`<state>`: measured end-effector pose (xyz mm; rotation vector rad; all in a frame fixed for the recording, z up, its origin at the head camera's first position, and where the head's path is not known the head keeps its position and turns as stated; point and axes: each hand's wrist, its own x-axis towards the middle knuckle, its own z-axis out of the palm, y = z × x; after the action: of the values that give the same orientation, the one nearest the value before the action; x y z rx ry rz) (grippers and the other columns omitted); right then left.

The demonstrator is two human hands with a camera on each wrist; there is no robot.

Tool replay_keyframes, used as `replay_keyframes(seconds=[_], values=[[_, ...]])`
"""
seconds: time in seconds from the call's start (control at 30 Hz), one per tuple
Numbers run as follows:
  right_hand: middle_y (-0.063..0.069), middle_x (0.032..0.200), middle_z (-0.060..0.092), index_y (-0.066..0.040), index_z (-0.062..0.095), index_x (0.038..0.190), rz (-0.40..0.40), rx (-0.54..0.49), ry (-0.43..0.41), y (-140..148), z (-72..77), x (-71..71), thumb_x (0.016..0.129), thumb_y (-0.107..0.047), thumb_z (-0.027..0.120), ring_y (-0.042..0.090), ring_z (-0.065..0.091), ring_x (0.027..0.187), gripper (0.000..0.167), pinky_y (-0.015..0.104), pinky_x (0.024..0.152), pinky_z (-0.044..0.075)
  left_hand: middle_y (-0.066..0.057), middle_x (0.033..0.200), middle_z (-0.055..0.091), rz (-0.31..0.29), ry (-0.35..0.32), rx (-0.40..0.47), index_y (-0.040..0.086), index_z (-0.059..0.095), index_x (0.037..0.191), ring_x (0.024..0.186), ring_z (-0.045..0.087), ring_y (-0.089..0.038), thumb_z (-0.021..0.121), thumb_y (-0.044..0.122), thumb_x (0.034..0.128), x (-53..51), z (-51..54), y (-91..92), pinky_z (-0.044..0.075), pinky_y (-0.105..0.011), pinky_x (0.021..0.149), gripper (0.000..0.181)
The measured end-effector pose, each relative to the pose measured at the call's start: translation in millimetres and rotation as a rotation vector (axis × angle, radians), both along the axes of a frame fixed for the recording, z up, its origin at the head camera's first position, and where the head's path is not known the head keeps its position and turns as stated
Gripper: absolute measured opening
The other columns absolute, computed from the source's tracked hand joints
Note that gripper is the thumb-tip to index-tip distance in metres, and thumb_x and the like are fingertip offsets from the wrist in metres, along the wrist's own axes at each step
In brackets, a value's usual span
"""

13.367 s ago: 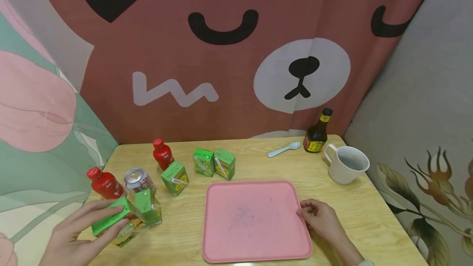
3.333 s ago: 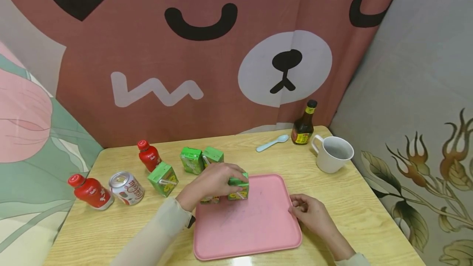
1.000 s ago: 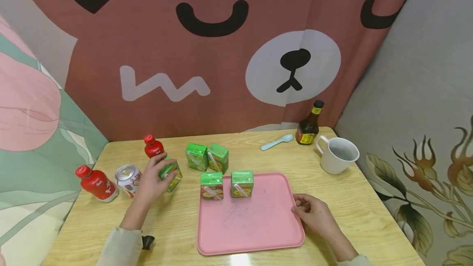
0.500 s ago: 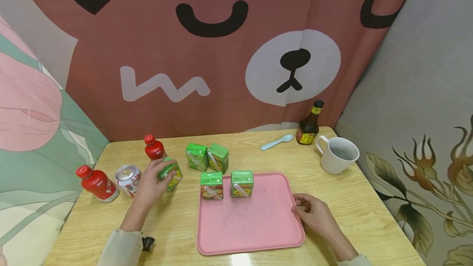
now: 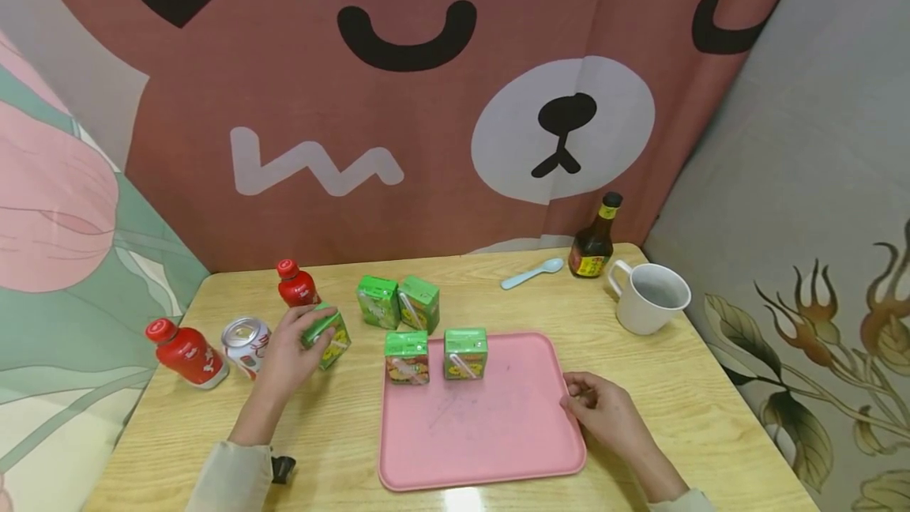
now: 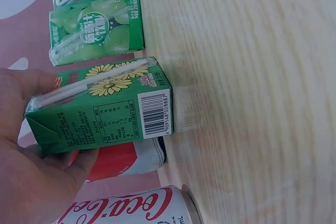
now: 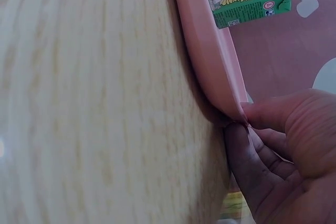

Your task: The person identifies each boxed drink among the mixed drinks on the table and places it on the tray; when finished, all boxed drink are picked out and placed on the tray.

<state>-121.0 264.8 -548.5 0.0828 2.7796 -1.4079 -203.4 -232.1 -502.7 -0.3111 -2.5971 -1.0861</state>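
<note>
My left hand (image 5: 294, 346) grips the top of a green drink carton (image 6: 105, 106) with yellow flowers and a straw on its side. In the left wrist view the carton's base meets the wooden table. At the pink tray's (image 5: 483, 449) right edge, my right hand (image 5: 604, 409) pinches the rim between thumb and fingers. Two more drink cartons are upright at the tray's back: one with a reddish-brown picture (image 5: 407, 359) at the left corner, one with yellow flowers (image 5: 465, 355) beside it, a gap between them.
Behind the tray stand two green cartons (image 5: 398, 304) side by side. Two red bottles (image 5: 190, 355) and a Coca-Cola can (image 5: 245, 344) are at the left. Back right hold a light-blue spoon (image 5: 533, 274), a dark sauce bottle (image 5: 591, 239) and a white mug (image 5: 648, 303).
Two cartons from the front left now stand on the tray. Since releasing the second there, my left hand has moved left to another carton. My right hand stays on the rim.
</note>
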Motion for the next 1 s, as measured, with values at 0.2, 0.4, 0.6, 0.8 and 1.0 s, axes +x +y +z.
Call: replay_keyframes(seconds=[0.2, 0.4, 0.6, 0.8, 1.0], values=[[0.001, 0.092, 0.066, -0.003, 0.071, 0.12, -0.004, 0.004, 0.009, 1, -1.8, -1.3, 0.088, -0.004, 0.079, 0.013, 0.063, 0.078, 0.033, 0.025, 0.065, 0.054, -0.016, 0.131, 0.057, 0.014, 0.008, 0.006, 0.01, 0.072, 0.126, 0.117, 0.056, -0.039, 0.077, 0.01, 0.0921, -2.5, -0.5, 1.3, 0.047, -0.059, 0.093, 0.034], [0.001, 0.092, 0.067, -0.002, 0.071, 0.119, 0.002, 0.018, 0.017, 1, -2.2, -0.6, 0.088, -0.006, 0.079, 0.013, 0.063, 0.078, 0.032, 0.025, 0.066, 0.053, -0.014, 0.13, 0.06, 0.026, 0.008, 0.002, 0.011, 0.073, 0.122, 0.117, 0.057, -0.038, 0.078, 0.009, 0.0909, -2.0, 1.5, 2.3, 0.048, -0.059, 0.093, 0.032], [0.0, 0.091, 0.066, -0.003, 0.072, 0.119, 0.001, 0.023, 0.02, 1, -2.6, -0.5, 0.088, -0.005, 0.079, 0.013, 0.062, 0.077, 0.032, 0.025, 0.066, 0.053, -0.012, 0.129, 0.061, -0.018, 0.031, -0.035, 0.012, 0.075, 0.119, 0.119, 0.058, -0.037, 0.08, 0.011, 0.0892, 0.0, 11.6, 4.9, 0.051, -0.057, 0.091, 0.031], [0.0, 0.091, 0.067, -0.004, 0.072, 0.119, 0.004, 0.015, 0.018, 1, -3.1, -1.4, 0.088, -0.004, 0.079, 0.013, 0.063, 0.077, 0.032, 0.025, 0.066, 0.054, -0.011, 0.125, 0.062, -0.097, 0.105, -0.05, 0.011, 0.076, 0.118, 0.113, 0.061, -0.036, 0.081, 0.006, 0.0875, 1.3, 35.7, 13.9, 0.053, -0.055, 0.086, 0.031], [0.0, 0.091, 0.066, -0.003, 0.071, 0.119, 0.012, 0.013, 0.016, 2, -1.8, -0.4, 0.089, -0.006, 0.079, 0.012, 0.062, 0.077, 0.032, 0.025, 0.066, 0.053, -0.005, 0.123, 0.064, -0.18, 0.197, -0.091, 0.012, 0.076, 0.118, 0.107, 0.063, -0.024, 0.084, 0.004, 0.0837, 1.7, 69.1, 26.5, 0.056, -0.046, 0.08, 0.036]])
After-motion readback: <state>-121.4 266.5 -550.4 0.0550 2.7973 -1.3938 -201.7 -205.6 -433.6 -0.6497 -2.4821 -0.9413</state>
